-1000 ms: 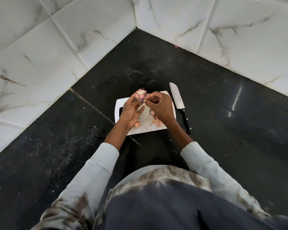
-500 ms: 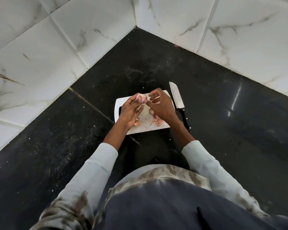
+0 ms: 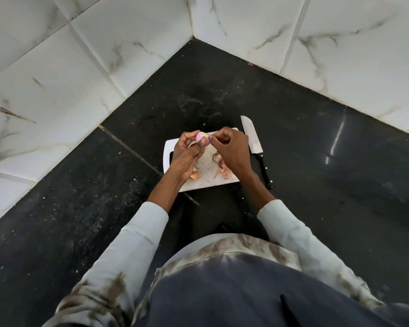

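A small pinkish-purple onion (image 3: 202, 138) is held above a white cutting board (image 3: 208, 182) on the black counter. My left hand (image 3: 187, 156) grips the onion between thumb and fingers. My right hand (image 3: 232, 149) pinches at the onion's right side with fingertips curled; whether a strip of skin is between them I cannot tell. Papery onion peels (image 3: 222, 167) lie on the board under my hands.
A knife (image 3: 254, 145) with a black handle lies on the counter just right of the board, blade pointing away. White marble-tiled walls (image 3: 104, 67) meet in a corner behind. The black counter (image 3: 316, 161) is speckled with crumbs.
Both hands stayed above the board, working at the onion. My right fingers shifted from spread to pinched against the onion's side.
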Demonstrator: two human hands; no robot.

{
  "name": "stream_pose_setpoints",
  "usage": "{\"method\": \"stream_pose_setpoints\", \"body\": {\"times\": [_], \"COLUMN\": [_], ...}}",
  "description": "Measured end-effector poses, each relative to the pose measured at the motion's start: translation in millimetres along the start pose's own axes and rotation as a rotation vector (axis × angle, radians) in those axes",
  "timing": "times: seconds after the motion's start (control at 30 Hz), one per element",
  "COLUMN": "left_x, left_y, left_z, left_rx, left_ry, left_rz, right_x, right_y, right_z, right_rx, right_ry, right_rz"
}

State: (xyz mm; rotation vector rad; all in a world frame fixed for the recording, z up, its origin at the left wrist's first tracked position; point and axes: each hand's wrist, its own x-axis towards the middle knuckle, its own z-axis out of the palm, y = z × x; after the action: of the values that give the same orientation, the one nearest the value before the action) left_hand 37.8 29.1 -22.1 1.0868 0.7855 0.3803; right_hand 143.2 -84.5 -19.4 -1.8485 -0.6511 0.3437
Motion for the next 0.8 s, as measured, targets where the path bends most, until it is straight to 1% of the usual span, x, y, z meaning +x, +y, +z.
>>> {"method": "stream_pose_setpoints", "body": {"times": [0.1, 0.23, 0.5, 0.8], "left_x": [-0.2, 0.5, 1.3, 2.2], "left_y": [-0.4, -2.0, -3.1, -4.9], "left_z": [2.1, 2.2, 3.1, 3.9], "left_rx": [0.014, -0.023, -0.033, -0.073], "left_ry": [0.014, 0.020, 0.028, 0.027], "left_rz": [0.017, 0.000, 0.004, -0.016], "right_x": [0.7, 0.5, -1.2, -1.4], "right_y": [0.7, 1.3, -1.8, 1.3], "right_z": [1.0, 1.3, 3.5, 3.3], "right_rx": [-0.009, -0.007, 0.015, 0.032], "right_ry": [0.012, 0.033, 0.026, 0.052], "right_rz": [0.000, 0.005, 0.022, -0.017]}}
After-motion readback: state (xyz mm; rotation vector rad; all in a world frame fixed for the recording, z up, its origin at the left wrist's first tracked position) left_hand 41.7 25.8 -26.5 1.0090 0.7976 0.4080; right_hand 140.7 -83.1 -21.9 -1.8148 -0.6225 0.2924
